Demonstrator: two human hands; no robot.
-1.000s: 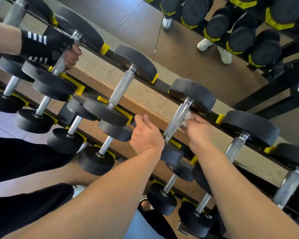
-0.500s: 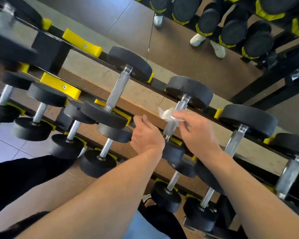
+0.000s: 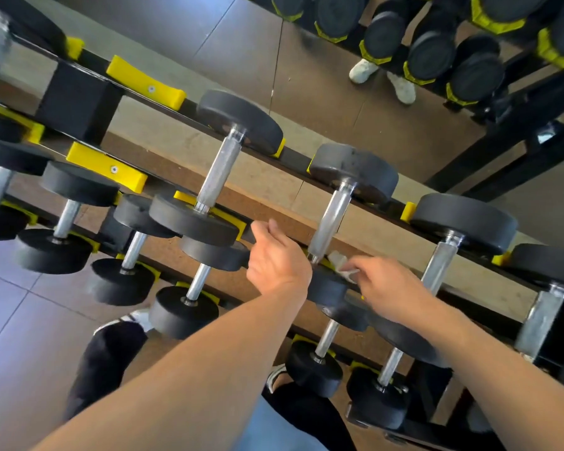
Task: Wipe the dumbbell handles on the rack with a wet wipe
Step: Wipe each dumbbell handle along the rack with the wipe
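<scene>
Tiled floor (image 3: pixel 20 327) at lower left, brown floor panels beyond; black dumbbell rack (image 3: pixel 79 96) with yellow cradles (image 3: pixel 145 81) crossing the view in tiers, a second loaded rack (image 3: pixel 531 102) at upper right. Left hand (image 3: pixel 277 260): fingers loosely curled, holding nothing, beside the lower end of the centre dumbbell handle (image 3: pixel 331 222). Right hand (image 3: pixel 388 288): just right of that handle's lower end, fingertips pinching a wet wipe (image 3: pixel 341 263). Wipe: white, crumpled, lying near the handle's base above the near black weight head; contact with the metal cannot be told. Handle: silver, knurled, tilted, joining two round black heads. Similar dumbbells to either side.
</scene>
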